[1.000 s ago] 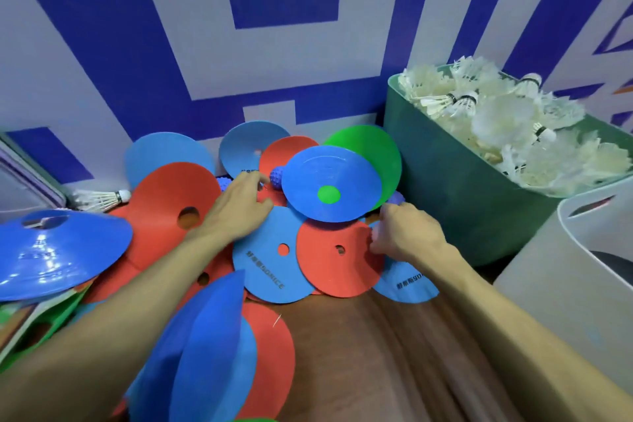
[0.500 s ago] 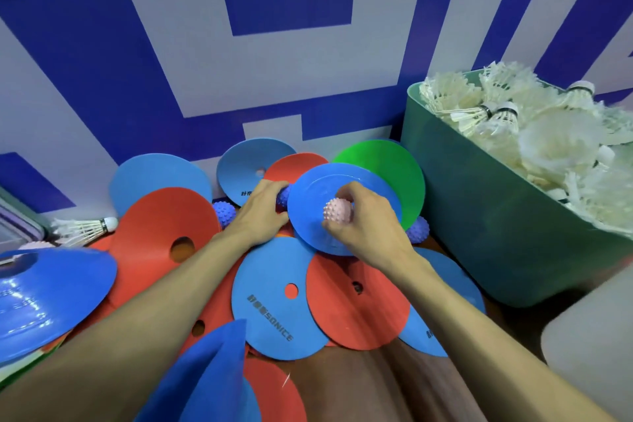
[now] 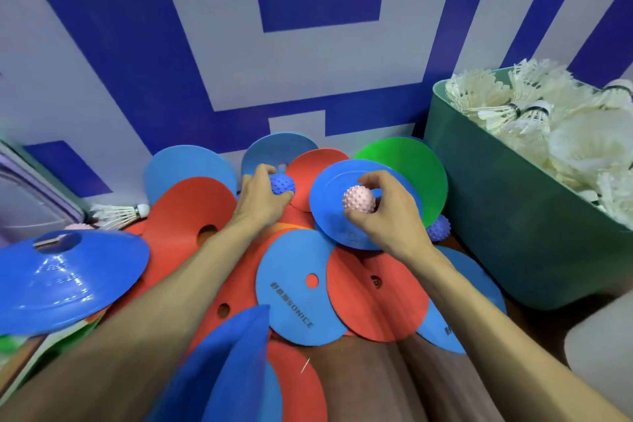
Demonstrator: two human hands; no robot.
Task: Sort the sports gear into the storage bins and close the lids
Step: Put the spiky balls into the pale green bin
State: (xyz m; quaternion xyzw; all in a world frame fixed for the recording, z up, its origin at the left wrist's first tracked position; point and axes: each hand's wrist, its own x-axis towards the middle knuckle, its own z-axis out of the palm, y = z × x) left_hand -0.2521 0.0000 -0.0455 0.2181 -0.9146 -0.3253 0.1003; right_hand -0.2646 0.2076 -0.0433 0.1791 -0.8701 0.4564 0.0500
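Observation:
My right hand [image 3: 383, 212] grips a pink spiky ball [image 3: 358, 199] above a tilted blue disc [image 3: 337, 226]. My left hand [image 3: 260, 202] closes around a blue spiky ball [image 3: 282, 184] at the back of the pile. Flat red, blue and green discs [image 3: 298, 295] lie overlapping on the wooden floor against the wall. A second blue spiky ball [image 3: 438, 229] rests beside the green bin [image 3: 513, 233], which is heaped with white shuttlecocks [image 3: 548, 120]. A loose shuttlecock [image 3: 120, 212] lies at the left by the wall.
A blue cone-shaped marker [image 3: 65, 277] sits at the left, over green items. A clear bin with a purple edge [image 3: 30, 199] stands at the far left. A white container's corner [image 3: 599, 346] shows at the lower right. A blue-and-white wall closes the back.
My right hand picked up the pink spiky ball and lifted it over the blue disc. My left hand closed on the blue spiky ball. The view shifted left.

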